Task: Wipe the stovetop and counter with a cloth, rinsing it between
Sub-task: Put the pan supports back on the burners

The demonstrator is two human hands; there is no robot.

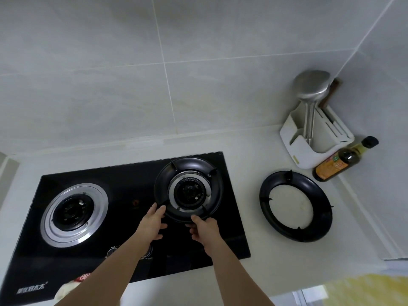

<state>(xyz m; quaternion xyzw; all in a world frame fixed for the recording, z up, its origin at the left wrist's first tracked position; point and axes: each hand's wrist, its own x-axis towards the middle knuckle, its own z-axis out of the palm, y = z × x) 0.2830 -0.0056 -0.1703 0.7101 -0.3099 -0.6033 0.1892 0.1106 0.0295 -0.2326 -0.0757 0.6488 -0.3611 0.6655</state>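
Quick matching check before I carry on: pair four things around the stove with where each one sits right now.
Things:
1. Black ring-shaped pan support under the hands
2. Second black ring-shaped pan support
3. Dark glass bottle with an orange label
4. Stainless steel ladle

Places:
A. Standing in the white utensil holder in the corner
B. On the right burner of the black glass stovetop
C. Flat on the pale counter, right of the stovetop
D. On the counter beside the white utensil holder

Pairs: 1-B, 2-C, 3-D, 4-A
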